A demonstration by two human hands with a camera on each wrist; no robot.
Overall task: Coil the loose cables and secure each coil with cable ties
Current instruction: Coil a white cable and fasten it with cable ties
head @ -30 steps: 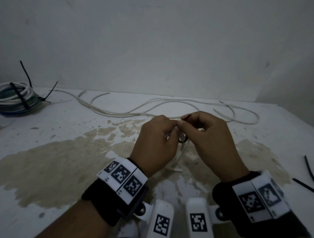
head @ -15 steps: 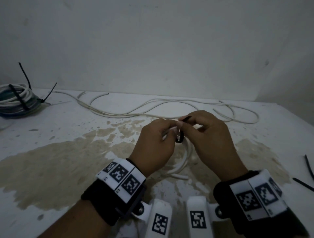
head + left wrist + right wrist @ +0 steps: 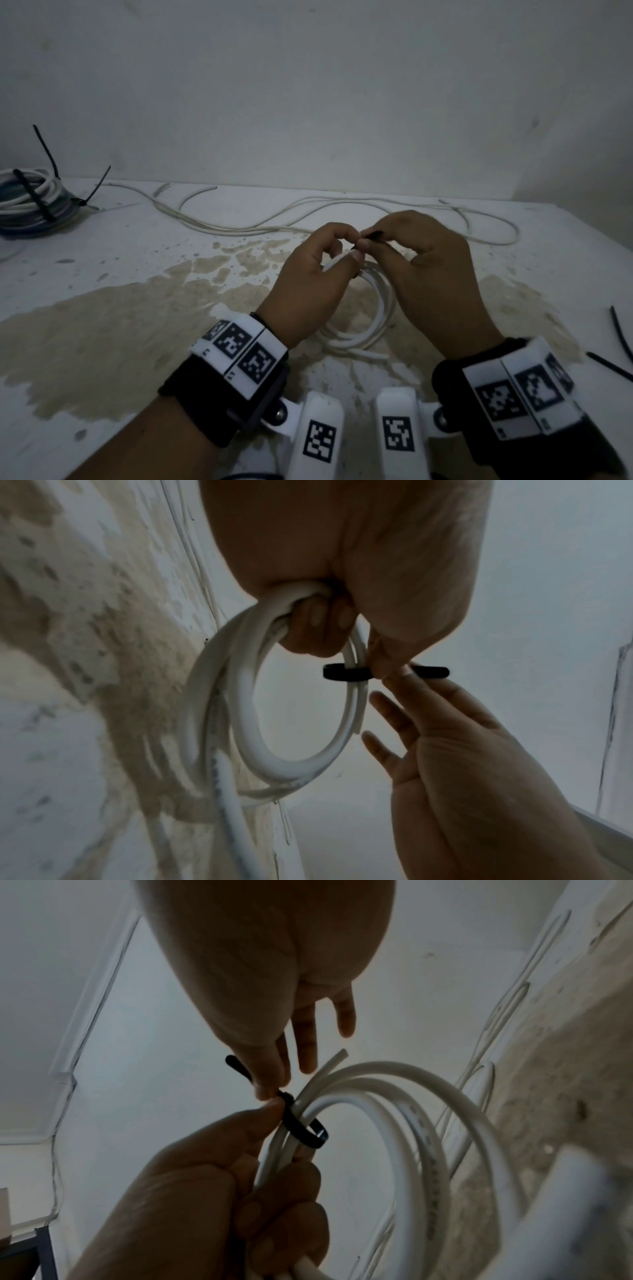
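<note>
My left hand point(image 3: 349, 245) grips a small coil of white cable point(image 3: 383, 308) just above the stained table, fingers curled round its strands point(image 3: 246, 723). A black cable tie point(image 3: 342, 672) is looped round the coil beside those fingers. My left thumb sits against the tie near its head point(image 3: 301, 1131). My right hand point(image 3: 394, 236) pinches the tie's tail between thumb and forefinger, the other fingers spread loose. The short tail tip sticks out past the pinch. One cut cable end pokes free of the coil point(image 3: 394, 1096).
Long loose white cables point(image 3: 308, 219) snake along the back of the table by the wall. A tied bundle of cables point(image 3: 30, 202) with black ties lies at the far left. Spare black ties point(image 3: 620, 339) lie at the right edge. A brown stain point(image 3: 102, 325) covers the near table.
My right hand has drawn the tie's tail up and to the right, and the loop round the coil has shrunk. Both hands have risen slightly, showing more of the coil.
</note>
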